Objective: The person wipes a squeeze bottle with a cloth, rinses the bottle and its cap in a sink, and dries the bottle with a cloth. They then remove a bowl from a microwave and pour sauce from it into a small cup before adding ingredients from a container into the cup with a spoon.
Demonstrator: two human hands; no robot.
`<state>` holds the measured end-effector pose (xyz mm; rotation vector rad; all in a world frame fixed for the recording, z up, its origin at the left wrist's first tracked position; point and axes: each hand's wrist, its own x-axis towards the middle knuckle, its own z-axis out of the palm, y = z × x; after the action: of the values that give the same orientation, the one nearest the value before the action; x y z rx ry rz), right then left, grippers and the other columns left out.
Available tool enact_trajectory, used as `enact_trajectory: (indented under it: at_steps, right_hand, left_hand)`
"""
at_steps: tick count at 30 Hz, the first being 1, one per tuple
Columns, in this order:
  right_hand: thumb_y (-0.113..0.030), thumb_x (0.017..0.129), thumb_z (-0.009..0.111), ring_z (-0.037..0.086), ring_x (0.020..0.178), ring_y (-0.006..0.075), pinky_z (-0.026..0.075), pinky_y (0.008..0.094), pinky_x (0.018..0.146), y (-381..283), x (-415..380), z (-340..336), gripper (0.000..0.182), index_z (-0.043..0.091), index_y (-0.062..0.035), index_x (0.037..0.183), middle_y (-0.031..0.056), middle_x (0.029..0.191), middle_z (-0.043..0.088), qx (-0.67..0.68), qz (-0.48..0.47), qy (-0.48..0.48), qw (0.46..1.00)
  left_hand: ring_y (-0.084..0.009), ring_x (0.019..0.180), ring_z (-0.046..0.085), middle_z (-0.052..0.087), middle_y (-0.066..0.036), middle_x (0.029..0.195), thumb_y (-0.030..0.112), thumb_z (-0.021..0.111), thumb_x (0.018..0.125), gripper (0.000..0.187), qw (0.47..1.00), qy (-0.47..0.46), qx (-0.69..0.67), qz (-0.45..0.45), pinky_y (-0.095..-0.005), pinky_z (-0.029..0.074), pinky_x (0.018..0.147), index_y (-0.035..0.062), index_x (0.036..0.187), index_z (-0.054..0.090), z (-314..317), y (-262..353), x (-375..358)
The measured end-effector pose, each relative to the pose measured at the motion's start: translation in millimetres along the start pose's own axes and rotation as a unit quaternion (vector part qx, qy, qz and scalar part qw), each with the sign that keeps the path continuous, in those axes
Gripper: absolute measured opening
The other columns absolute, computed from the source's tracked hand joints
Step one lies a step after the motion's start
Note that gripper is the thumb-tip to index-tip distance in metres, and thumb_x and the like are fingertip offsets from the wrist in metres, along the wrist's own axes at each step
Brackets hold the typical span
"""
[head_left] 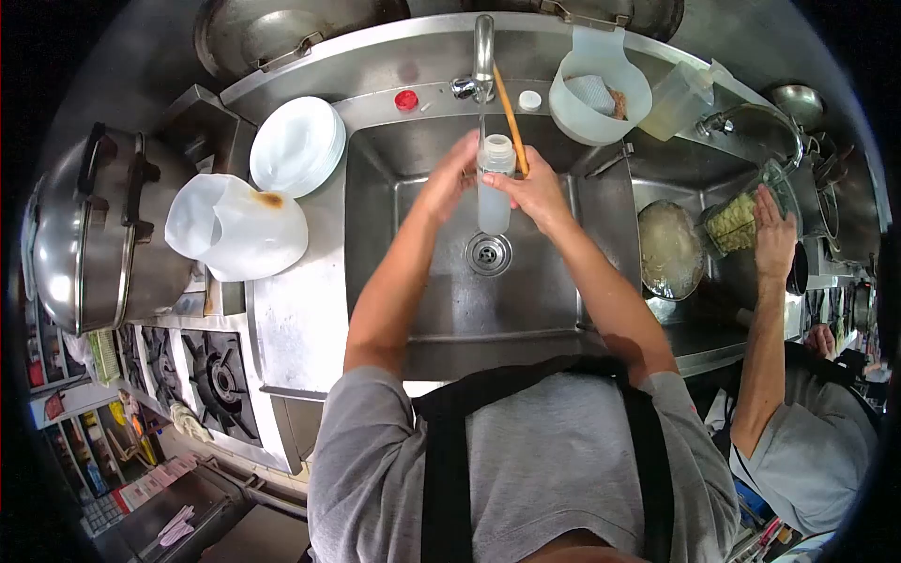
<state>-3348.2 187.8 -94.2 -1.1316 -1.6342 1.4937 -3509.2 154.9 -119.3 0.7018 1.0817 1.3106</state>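
Observation:
A translucent plastic bottle, its mouth uncapped, is gripped by my right hand over the sink, with the thumb across its front. My left hand is just left of the bottle, fingers apart and slightly curled beside the running water, with nothing in them. From the faucet a thin stream of water falls close to the bottle's left side. A wooden stick leans at the sink's back edge, its lower end reaching my right hand. Below the bottle shows the drain.
A red cap and a white cap lie on the back ledge. Left are stacked white bowls and a cut plastic jug. At right, another person's hand touches a container of green pieces near a second basin.

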Motion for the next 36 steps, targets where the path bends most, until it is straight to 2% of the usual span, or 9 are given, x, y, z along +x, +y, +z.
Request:
enact_trajectory:
  at_steps: [4,7,10,12,24,27,31,32,36]
  right_hand:
    - [-0.025,0.073,0.079,0.058,0.06,0.0112,0.047,0.0275,0.049,11,-2,7,0.051,0.054,-0.0006,0.11,0.0078,0.091,0.063,-0.092,0.03,-0.048,0.994]
    - [-0.019,0.077,0.074,0.057,0.059,0.0117,0.047,0.0273,0.051,18,-14,5,0.049,0.055,-0.0003,0.117,0.0085,0.102,0.061,0.006,-0.025,-0.058,0.998]
    - [-0.013,0.081,0.069,0.056,0.057,0.0103,0.045,0.0261,0.05,2,-50,-13,0.045,0.055,-0.0008,0.122,0.0077,0.108,0.058,0.067,0.014,0.005,0.998]
    - [-0.011,0.083,0.067,0.053,0.057,0.008,0.043,0.0239,0.049,13,-69,-33,0.042,0.056,-0.0023,0.123,0.0053,0.102,0.058,0.082,0.041,0.001,0.996]
    - [-0.015,0.096,0.05,0.039,0.051,0.0023,0.032,0.0186,0.045,33,-181,-101,0.039,0.049,-0.0119,0.134,-0.0053,0.067,0.046,0.142,0.128,0.045,0.981]
    - [-0.017,0.097,0.047,0.037,0.052,0.0022,0.031,0.0181,0.045,37,-188,-107,0.041,0.045,-0.0129,0.138,-0.0057,0.064,0.042,0.147,0.14,0.028,0.979]
    - [-0.018,0.097,0.048,0.036,0.052,0.0022,0.031,0.018,0.046,38,-185,-103,0.038,0.048,-0.0119,0.135,-0.0054,0.064,0.042,0.147,0.133,0.044,0.979]
    - [-0.018,0.097,0.048,0.036,0.052,0.0022,0.031,0.018,0.046,37,-186,-102,0.037,0.048,-0.0115,0.134,-0.0054,0.064,0.041,0.145,0.132,0.051,0.979]
    - [-0.02,0.098,0.048,0.036,0.05,0.0025,0.031,0.0187,0.044,42,-186,-102,0.035,0.05,-0.0094,0.131,-0.0049,0.062,0.042,0.16,0.136,0.047,0.977]
  left_hand:
    - [-0.0145,0.1,0.053,0.059,-0.007,0.112,0.037,0.069,0.084,0.057,0.997,0.04,0.064,0.029,-0.0305,0.04,0.088,0.005,0.127,0.05,18,-11,-42]
    - [-0.0152,0.1,0.055,0.059,-0.007,0.111,0.027,0.074,0.082,0.053,0.989,0.063,0.105,0.08,-0.0291,0.041,0.088,0.0022,0.122,0.051,10,-23,-34]
    - [-0.0156,0.102,0.056,0.059,-0.008,0.113,0.021,0.076,0.08,0.055,0.964,0.105,0.185,0.158,-0.0291,0.043,0.088,-0.0001,0.123,0.049,9,-27,-27]
    - [-0.0161,0.099,0.058,0.061,-0.009,0.11,0.018,0.079,0.076,0.059,0.946,0.139,0.19,0.222,-0.0292,0.045,0.085,-0.0023,0.123,0.048,15,-30,-24]
    - [-0.0184,0.1,0.059,0.06,-0.013,0.112,0.013,0.08,0.074,0.063,0.949,0.157,0.187,0.201,-0.0299,0.046,0.088,-0.0048,0.123,0.046,17,-34,-4]
    - [-0.0183,0.1,0.059,0.061,-0.013,0.111,0.013,0.08,0.074,0.064,0.936,0.15,0.178,0.265,-0.0301,0.046,0.088,-0.0051,0.124,0.046,23,-24,-4]
    - [-0.0185,0.101,0.059,0.061,-0.012,0.113,0.011,0.079,0.075,0.063,0.94,0.168,0.183,0.235,-0.031,0.047,0.087,-0.0047,0.126,0.046,22,-17,-6]
    - [-0.0193,0.102,0.058,0.059,-0.012,0.116,0.019,0.077,0.078,0.064,0.941,0.138,0.179,0.25,-0.0307,0.047,0.085,-0.0045,0.127,0.044,25,-14,-10]
    - [-0.0241,0.099,0.06,0.058,-0.013,0.113,0.042,0.067,0.084,0.065,0.971,0.211,0.087,0.069,-0.0352,0.05,0.079,0.001,0.129,0.044,22,-22,-12]
